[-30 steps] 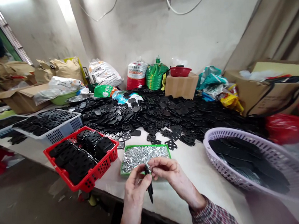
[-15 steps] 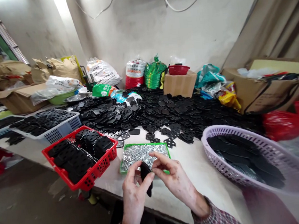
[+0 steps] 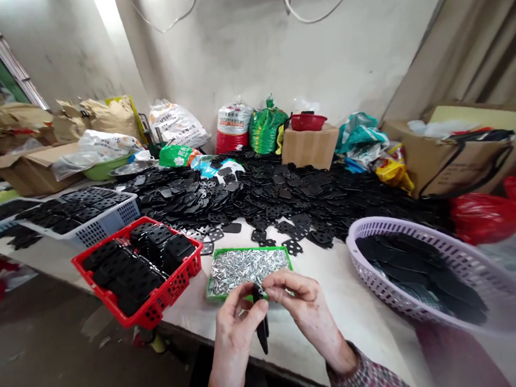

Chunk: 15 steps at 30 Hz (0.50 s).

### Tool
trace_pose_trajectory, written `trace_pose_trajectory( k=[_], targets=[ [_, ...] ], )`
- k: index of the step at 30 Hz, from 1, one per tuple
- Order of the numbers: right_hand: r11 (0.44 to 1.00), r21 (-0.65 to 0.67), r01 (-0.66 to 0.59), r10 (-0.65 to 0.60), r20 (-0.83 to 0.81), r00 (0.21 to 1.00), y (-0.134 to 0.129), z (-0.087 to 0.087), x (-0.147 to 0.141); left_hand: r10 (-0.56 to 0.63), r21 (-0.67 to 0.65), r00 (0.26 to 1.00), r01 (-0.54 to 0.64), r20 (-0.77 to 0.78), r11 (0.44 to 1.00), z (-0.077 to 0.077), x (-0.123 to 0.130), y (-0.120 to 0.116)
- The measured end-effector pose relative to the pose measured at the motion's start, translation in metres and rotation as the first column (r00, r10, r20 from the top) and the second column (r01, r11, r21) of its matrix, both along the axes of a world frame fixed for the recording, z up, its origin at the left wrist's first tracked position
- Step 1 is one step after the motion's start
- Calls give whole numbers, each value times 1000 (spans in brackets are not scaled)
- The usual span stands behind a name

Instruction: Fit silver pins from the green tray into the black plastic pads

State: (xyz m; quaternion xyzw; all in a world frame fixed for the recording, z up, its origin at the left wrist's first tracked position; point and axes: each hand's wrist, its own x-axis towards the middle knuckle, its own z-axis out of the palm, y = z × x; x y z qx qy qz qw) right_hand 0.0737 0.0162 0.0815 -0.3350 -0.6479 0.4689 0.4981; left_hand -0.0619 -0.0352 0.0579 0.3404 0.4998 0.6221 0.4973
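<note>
My left hand (image 3: pixel 237 319) pinches a flat black plate (image 3: pixel 262 328), seen nearly edge-on, between thumb and fingers. At the plate's upper end my right hand (image 3: pixel 300 298) is closed, its thumb and fingertips pressed together; a small shiny bit shows there, likely a metal pin, too small to make out fully. Just beyond both hands lies a green tray (image 3: pixel 285 251) full of small silver metal pins (image 3: pixel 240 267). The hands cover part of the tray's near edge.
At left stands a red basket (image 3: pixel 149 314) of stacked black plates, with a pale blue basket (image 3: pixel 107 226) behind it. A lilac basket (image 3: pixel 368 274) holding black plates is on the right. Loose black plates (image 3: pixel 276 195) are heaped across the table's back, before bags and a cardboard box (image 3: pixel 310 147).
The black plate has turned more upright and moved slightly right with my left hand. My right fingers have come down and closed at the plate's upper end.
</note>
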Motion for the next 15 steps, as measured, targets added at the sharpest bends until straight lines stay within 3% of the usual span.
trace_pose_trajectory(
  k=[8,11,15],
  targets=[
    [973,230,21,-45,102,994,-1,2,2,-20,8,1000,20,7,1000,0,2,2],
    [891,453,16,-123,208,970,-1,0,6,-44,7,999,44,-16,999,-1,2,3],
    [735,668,-116,-178,355,918,2,-6,12,-77,10,996,77,36,997,-7,-2,7]
  ],
)
